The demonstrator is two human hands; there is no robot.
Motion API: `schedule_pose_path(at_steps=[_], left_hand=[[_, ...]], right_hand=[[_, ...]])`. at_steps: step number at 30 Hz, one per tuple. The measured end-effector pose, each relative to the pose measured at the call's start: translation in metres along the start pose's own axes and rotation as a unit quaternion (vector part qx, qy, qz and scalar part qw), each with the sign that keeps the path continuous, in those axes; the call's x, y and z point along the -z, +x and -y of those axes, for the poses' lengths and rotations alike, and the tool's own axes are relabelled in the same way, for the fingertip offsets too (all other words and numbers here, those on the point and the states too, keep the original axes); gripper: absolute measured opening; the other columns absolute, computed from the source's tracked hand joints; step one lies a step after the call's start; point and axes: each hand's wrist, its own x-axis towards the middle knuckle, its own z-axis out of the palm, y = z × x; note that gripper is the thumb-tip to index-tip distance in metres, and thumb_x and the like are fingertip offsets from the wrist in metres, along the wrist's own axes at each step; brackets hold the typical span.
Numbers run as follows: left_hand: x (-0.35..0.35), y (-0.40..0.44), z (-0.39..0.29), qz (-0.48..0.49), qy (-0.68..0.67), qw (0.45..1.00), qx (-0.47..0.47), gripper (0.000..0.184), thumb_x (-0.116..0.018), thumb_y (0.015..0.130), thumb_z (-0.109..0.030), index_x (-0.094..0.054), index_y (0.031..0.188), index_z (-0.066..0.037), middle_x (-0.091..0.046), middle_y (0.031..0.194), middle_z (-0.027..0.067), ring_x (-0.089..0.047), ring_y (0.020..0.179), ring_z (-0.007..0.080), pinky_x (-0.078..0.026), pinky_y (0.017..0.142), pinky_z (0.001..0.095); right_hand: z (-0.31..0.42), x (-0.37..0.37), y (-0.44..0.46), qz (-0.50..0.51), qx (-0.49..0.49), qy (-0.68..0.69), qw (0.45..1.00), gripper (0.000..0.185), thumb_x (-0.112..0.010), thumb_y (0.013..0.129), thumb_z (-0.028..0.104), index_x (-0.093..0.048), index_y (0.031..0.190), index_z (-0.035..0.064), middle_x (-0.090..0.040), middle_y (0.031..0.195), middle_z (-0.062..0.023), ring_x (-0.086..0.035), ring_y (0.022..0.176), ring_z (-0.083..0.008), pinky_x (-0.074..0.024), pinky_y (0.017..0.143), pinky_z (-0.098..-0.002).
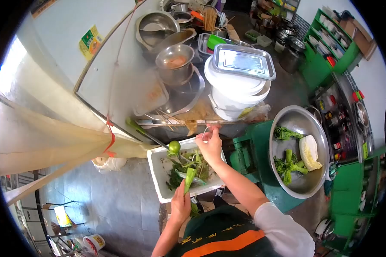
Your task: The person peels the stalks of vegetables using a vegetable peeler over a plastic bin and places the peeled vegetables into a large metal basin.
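The left hand (181, 206) is closed around the lower end of a tilted green stalk (189, 176), held over the near side of the white foam box (155, 173). The right hand (211, 147) is apart from it, fingertips curled in at a thin pale loop (205, 132); whether they pinch it cannot be determined. For clean trimming, position the stalk above the leafy scraps (176, 176), so that waste should fall inside the walls.
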Motion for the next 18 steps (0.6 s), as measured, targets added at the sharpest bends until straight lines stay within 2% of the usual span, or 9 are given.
schedule_pose_path(at_steps=[3, 5, 7, 9, 11, 13, 15, 17, 18], left_hand=[[-0.008, -0.006, 0.005, -0.018, -0.016, 1.000, 0.000, 0.042, -0.042, 0.078, 0.001, -0.037, 0.119, 0.003, -0.051, 0.104, 0.0218, -0.052, 0.092, 0.0294, -0.040, 0.079, 0.0320], [-0.009, -0.007, 0.006, -0.020, -0.016, 1.000, -0.003, 0.042, -0.043, 0.078, 0.000, -0.038, 0.119, 0.003, -0.052, 0.102, 0.0197, -0.053, 0.088, 0.0253, -0.041, 0.077, 0.0300], [-0.005, -0.009, 0.004, 0.053, -0.124, 0.977, 0.164, 0.042, -0.045, 0.080, -0.003, -0.038, 0.121, 0.002, -0.053, 0.094, 0.0116, -0.050, 0.078, 0.0146, -0.041, 0.071, 0.0243], [-0.011, -0.016, 0.015, 0.027, -0.121, 0.985, 0.123, 0.041, -0.045, 0.080, -0.004, -0.038, 0.120, 0.003, -0.054, 0.088, 0.0120, -0.051, 0.075, 0.0144, -0.041, 0.069, 0.0250], [-0.011, -0.018, 0.017, 0.007, -0.119, 0.989, 0.082, 0.040, -0.046, 0.081, -0.005, -0.038, 0.119, 0.004, -0.055, 0.082, 0.0123, -0.051, 0.072, 0.0143, -0.042, 0.067, 0.0257], [-0.008, -0.014, 0.012, 0.047, -0.167, 0.971, 0.165, 0.044, -0.045, 0.081, -0.006, -0.035, 0.123, 0.002, -0.051, 0.084, 0.0041, -0.045, 0.071, 0.0089, -0.040, 0.063, 0.0208], [-0.009, -0.010, 0.012, 0.051, -0.209, 0.962, 0.170, 0.041, -0.045, 0.081, -0.006, -0.037, 0.121, 0.003, -0.052, 0.082, 0.0059, -0.048, 0.071, 0.0104, -0.040, 0.064, 0.0222], [-0.012, -0.007, 0.014, 0.053, -0.251, 0.950, 0.179, 0.039, -0.045, 0.081, -0.006, -0.039, 0.118, 0.003, -0.054, 0.081, 0.0076, -0.051, 0.071, 0.0119, -0.041, 0.065, 0.0236], [-0.014, -0.004, 0.014, 0.073, -0.357, 0.909, 0.201, 0.034, -0.045, 0.081, -0.007, -0.043, 0.113, 0.003, -0.054, 0.079, 0.0074, -0.051, 0.070, 0.0123, -0.042, 0.064, 0.0242]], right_hand=[[0.019, 0.001, -0.022, 0.084, -0.095, 0.151, 0.980, 0.049, -0.059, 0.066, 0.005, -0.035, 0.109, -0.0005, -0.058, 0.070, -0.0073, -0.058, 0.067, -0.0141, -0.0458, 0.061, -0.0245], [0.032, -0.002, -0.038, 0.181, -0.010, 0.078, 0.980, 0.051, -0.061, 0.065, 0.005, -0.035, 0.109, -0.0002, -0.057, 0.071, -0.0058, -0.057, 0.065, -0.0130, -0.0451, 0.064, -0.0245], [0.039, 0.001, -0.032, 0.133, 0.008, -0.029, 0.991, 0.049, -0.060, 0.064, 0.000, -0.036, 0.107, -0.0001, -0.059, 0.074, -0.0064, -0.058, 0.070, -0.0118, -0.0451, 0.068, -0.0257], [0.022, 0.005, -0.012, 0.030, 0.132, -0.112, 0.984, 0.050, -0.061, 0.063, 0.000, -0.036, 0.106, 0.0005, -0.059, 0.078, -0.0069, -0.058, 0.070, -0.0115, -0.0459, 0.064, -0.0247], [0.012, 0.008, -0.011, 0.032, 0.142, -0.109, 0.983, 0.046, -0.059, 0.065, -0.002, -0.035, 0.105, 0.0018, -0.058, 0.080, -0.0088, -0.058, 0.065, -0.0137, -0.0478, 0.060, -0.0265], [0.000, 0.001, -0.015, 0.055, -0.088, 0.252, 0.962, 0.042, -0.054, 0.068, -0.005, -0.034, 0.104, 0.0031, -0.056, 0.079, -0.0116, -0.058, 0.059, -0.0173, -0.0498, 0.058, -0.0286], [0.014, 0.004, -0.023, 0.125, -0.291, 0.296, 0.901, 0.037, -0.048, 0.071, -0.005, -0.033, 0.103, 0.0030, -0.054, 0.076, -0.0141, -0.056, 0.054, -0.0176, -0.0504, 0.052, -0.0281], [0.022, 0.008, -0.032, 0.167, -0.345, 0.263, 0.886, 0.035, -0.054, 0.071, 0.000, -0.033, 0.100, 0.0019, -0.055, 0.074, -0.0150, -0.056, 0.053, -0.0179, -0.0509, 0.049, -0.0276], [0.020, 0.008, -0.037, 0.175, -0.345, 0.249, 0.888, 0.033, -0.054, 0.072, 0.002, -0.034, 0.098, 0.0023, -0.055, 0.074, -0.0144, -0.056, 0.053, -0.0171, -0.0506, 0.048, -0.0276]])
